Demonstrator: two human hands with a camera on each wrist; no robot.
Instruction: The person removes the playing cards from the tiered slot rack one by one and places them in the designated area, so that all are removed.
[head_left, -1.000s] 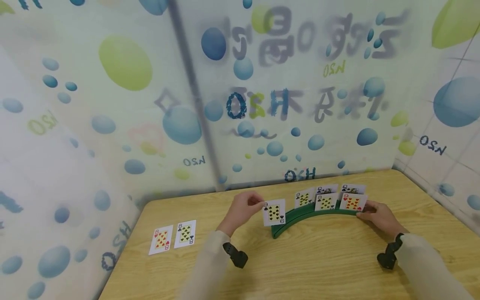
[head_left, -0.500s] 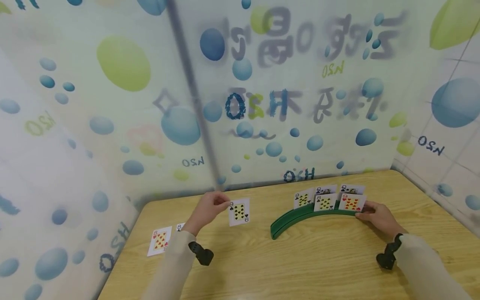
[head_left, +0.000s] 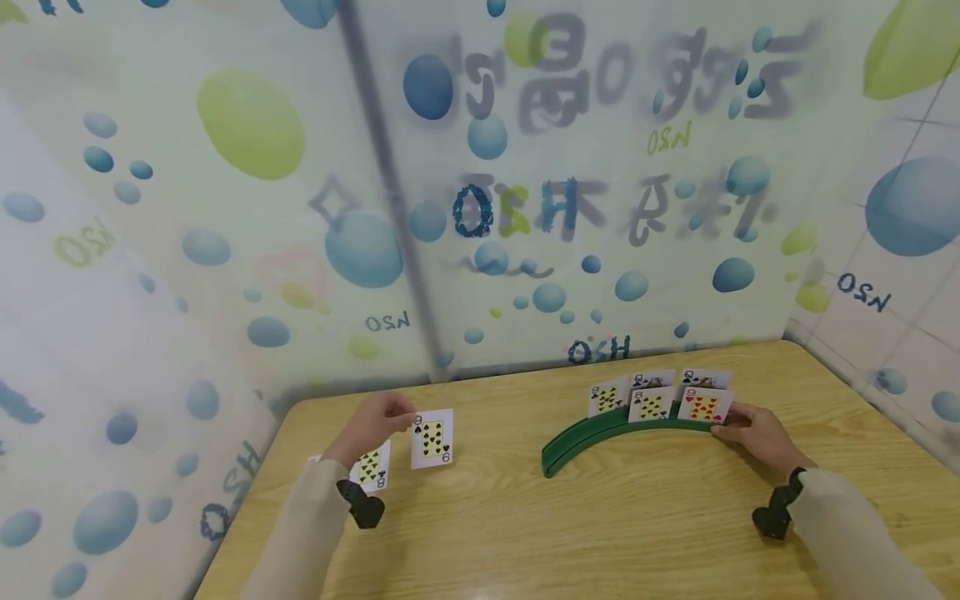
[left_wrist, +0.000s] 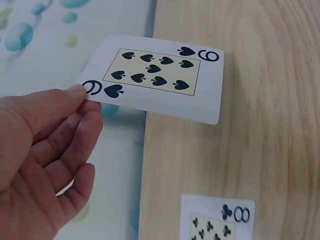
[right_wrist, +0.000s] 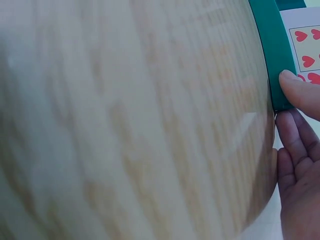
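Observation:
My left hand point(head_left: 371, 429) pinches the nine of spades point(head_left: 432, 438) by one corner; in the left wrist view the card point(left_wrist: 155, 77) hangs over the table edge, thumb on top. Just left of it, the eight of clubs point(head_left: 372, 468) lies on the table, partly behind my wrist. On the right stands a curved green card holder point(head_left: 573, 440). My right hand point(head_left: 763, 435) grips its right end, beside the nine of hearts point(head_left: 706, 406); the right wrist view shows the thumb on the green rim point(right_wrist: 274, 55).
The holder also bears the eight of clubs-like black card point(head_left: 651, 405), another black nine point(head_left: 607, 397) and two queens point(head_left: 706, 379) behind. Another card's corner point(head_left: 313, 458) peeks out left of my left wrist. A patterned curtain point(head_left: 495, 317) rises behind the wooden table point(head_left: 510, 533).
My left hand has carried the nine of spades leftward from the holder's left end to beside the cards on the table. My right hand has stayed at the holder.

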